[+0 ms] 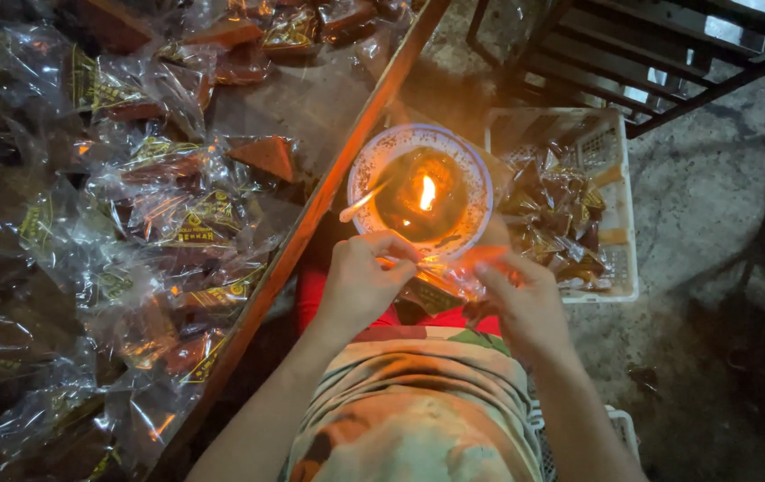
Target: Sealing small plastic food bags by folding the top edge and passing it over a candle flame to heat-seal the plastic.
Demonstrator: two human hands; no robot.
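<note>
My left hand (363,278) and my right hand (519,299) together pinch a clear plastic packet (440,277) with a brown wedge inside. They hold its edge just below a patterned bowl (372,162). In the bowl a small flame (427,193) burns on dark liquid. A pale stick (360,203) lies across the bowl's left rim.
A wooden tray (311,214) at left holds several wrapped brown wedges (186,223). A white plastic basket (619,241) at right holds more wrapped packets. A dark metal frame (650,62) stands at the top right on the concrete floor. My lap, in red and patterned cloth (418,402), is below.
</note>
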